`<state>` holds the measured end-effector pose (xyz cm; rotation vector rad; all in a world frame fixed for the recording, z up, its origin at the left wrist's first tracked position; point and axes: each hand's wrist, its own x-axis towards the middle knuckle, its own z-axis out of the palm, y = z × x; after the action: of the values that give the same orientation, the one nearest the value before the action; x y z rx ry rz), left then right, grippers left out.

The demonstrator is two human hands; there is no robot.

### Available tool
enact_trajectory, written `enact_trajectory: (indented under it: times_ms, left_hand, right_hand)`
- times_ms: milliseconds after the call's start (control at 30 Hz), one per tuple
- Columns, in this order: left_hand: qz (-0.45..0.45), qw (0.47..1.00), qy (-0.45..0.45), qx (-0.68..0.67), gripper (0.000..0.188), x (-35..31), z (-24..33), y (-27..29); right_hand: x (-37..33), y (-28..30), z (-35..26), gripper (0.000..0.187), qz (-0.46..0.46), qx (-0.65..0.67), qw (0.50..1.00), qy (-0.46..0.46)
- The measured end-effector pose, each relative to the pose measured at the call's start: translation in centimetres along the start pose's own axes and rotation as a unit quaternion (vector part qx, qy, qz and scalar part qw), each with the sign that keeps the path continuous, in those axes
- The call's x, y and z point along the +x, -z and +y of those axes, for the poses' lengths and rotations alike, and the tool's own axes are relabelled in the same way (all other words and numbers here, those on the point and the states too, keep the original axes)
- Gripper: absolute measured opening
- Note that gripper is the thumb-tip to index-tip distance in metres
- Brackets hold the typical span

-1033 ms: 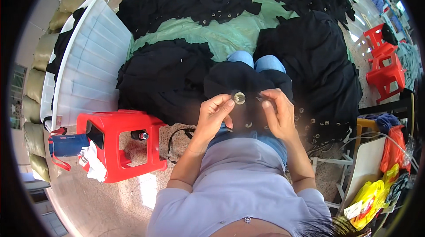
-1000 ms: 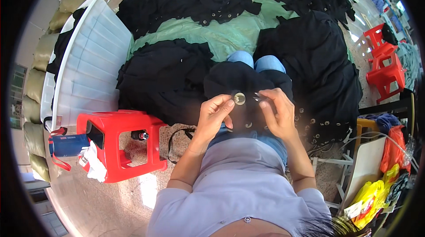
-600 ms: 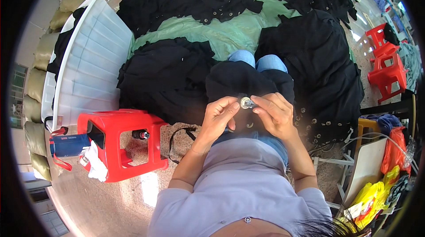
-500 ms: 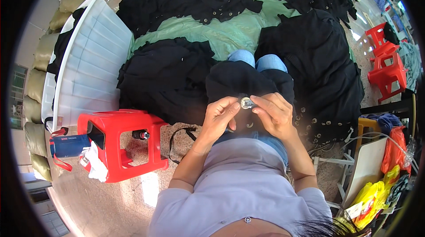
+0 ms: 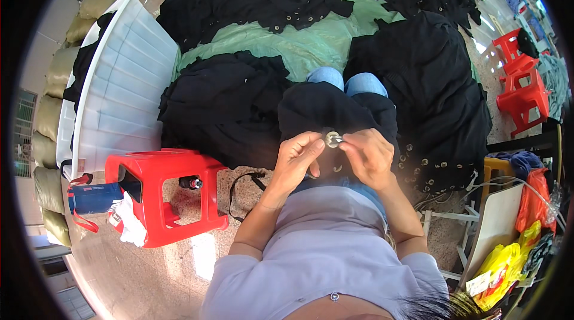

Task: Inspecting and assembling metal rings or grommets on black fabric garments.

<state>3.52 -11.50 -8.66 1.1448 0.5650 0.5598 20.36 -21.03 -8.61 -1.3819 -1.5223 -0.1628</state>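
A black garment lies across my lap, over blue jeans. My left hand pinches it between thumb and forefinger, right beside a round, shiny button. My right hand is closed on a small silvery metal tool, whose tip meets the button; its exact kind is too small to make out. Another button shows lower on the cloth, between my wrists.
Black garment piles surround my knees on green sheeting. To the left stand a large white bin and a red stool with a dark blue box beside it. Rightward are a board, yellow bags and red stools.
My right hand has shifted and turned slightly at the button, and more of the metal tool's shiny end shows. My left hand keeps its pinch in the same place.
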Motion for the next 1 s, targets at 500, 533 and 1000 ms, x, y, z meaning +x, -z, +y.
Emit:
enact_trajectory:
  times_ms: [500,533,1000]
  left_hand:
    - [-0.031,0.999,0.015,0.012,0.024,-0.2,-0.2,0.4]
    - [-0.046,0.999,0.008,0.028,0.023,-0.2,-0.4,0.6]
    - [-0.055,0.995,-0.04,0.078,0.025,0.2,-1.9,0.9]
  right_hand:
    - [0.1,0.3,0.2,0.039,-0.045,0.095,0.993,-0.046]
    - [0.1,0.2,0.3,0.038,-0.039,0.101,0.993,-0.054]
    - [-1.8,-2.3,-0.1,0.004,0.004,0.336,0.89,-0.307]
